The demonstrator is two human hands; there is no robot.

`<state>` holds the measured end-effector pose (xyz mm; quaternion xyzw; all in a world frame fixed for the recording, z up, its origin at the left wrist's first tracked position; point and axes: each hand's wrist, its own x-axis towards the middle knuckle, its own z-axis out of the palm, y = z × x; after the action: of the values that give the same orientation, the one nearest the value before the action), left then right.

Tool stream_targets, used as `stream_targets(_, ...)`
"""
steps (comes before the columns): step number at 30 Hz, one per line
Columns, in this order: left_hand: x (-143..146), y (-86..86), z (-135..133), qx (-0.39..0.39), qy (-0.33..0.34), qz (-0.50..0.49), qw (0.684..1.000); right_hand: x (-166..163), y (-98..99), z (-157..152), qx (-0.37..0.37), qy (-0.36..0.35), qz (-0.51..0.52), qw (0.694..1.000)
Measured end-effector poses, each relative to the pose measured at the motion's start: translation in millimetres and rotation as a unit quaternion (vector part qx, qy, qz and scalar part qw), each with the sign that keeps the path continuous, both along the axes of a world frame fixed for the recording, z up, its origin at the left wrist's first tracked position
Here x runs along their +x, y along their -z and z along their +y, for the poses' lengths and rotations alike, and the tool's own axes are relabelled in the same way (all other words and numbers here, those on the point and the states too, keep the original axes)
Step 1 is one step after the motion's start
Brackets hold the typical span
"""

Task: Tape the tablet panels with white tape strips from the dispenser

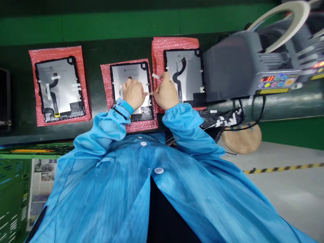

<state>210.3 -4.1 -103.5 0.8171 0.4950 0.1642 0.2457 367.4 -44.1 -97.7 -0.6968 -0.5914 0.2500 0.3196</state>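
My left hand [134, 93] lies curled over the middle tablet screen panel [144, 81], its thumb at the panel's right edge. What its closed fingers hold, if anything, is hidden. Just right of it, my right hand [165, 92] is closed, with a white tape strip [156, 76] sticking out from its fingers. One of its fingertips meets the same panel edge, where a small white piece [148, 94] shows between the two hands. Beneath the panel is a red bubble-wrap sheet [107, 81].
A left screen panel [64, 81] and a right screen panel [188, 81], both with dark flex cables, lie on red bubble wrap. A grey machine [230, 67] with a lit display borders the right panel. Below are a round wooden stool [243, 138] and a green crate [12, 192].
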Motion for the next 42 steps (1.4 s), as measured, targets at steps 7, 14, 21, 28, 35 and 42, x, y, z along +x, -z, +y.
stream_targets(7, -14, 0.6, 24, 0.060, 0.009, -0.083, 0.995, 12, -11.4, -9, 0.027, -0.028, -0.006, 0.999)
stream_targets(14, -12, -16.0, 29, 0.005, 0.086, -0.079, 0.993, 4, -24.3, -16, 0.007, -0.087, 0.048, 0.995)
stream_targets(21, -11, -1.6, 32, -0.011, 0.068, -0.080, 0.994, 16, -15.8, -8, 0.029, -0.015, 0.005, 0.999)
stream_targets(28, -7, -6.8, 29, -0.029, 0.042, -0.030, 0.998, 7, 5.1, 5, 0.035, -0.037, -0.086, 0.995)
stream_targets(35, 2, -0.9, 23, 0.006, -0.004, 0.008, 1.000, -3, 15.9, 9, 0.054, -0.015, -0.168, 0.984)
stream_targets(42, 0, 10.3, 22, 0.028, 0.012, -0.010, 0.999, -5, 15.4, 6, 0.038, -0.010, -0.168, 0.985)
